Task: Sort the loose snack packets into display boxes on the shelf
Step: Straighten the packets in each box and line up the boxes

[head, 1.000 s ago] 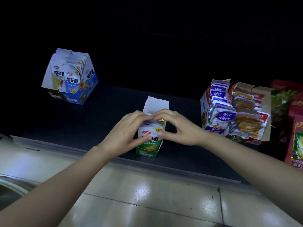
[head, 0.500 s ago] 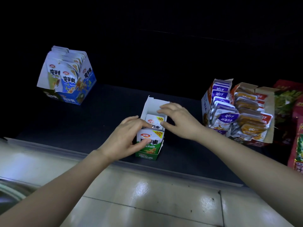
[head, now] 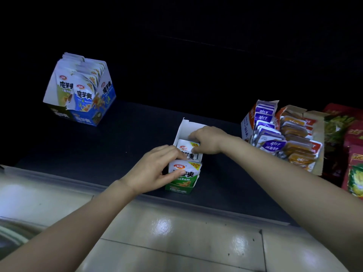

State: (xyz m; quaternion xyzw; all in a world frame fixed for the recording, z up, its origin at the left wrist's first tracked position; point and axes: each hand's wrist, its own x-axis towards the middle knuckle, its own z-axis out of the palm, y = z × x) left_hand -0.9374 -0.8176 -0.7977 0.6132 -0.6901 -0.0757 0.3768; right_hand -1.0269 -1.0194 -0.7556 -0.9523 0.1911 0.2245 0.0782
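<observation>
Right hand (head: 208, 141) had slid farther into the display box (head: 183, 189), pinching the far packet (head: 186, 149); left hand (head: 157, 169) gripped the near packet (head: 185, 172).

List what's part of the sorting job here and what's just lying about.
Job: green display box, front packet, rear packet, left hand, right hand.
Lying about: blue display box, purple-packet box, orange-packet box, red bags.

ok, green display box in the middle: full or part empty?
Part empty: green box holds packets at the front; bare white wall shows behind them.
</observation>
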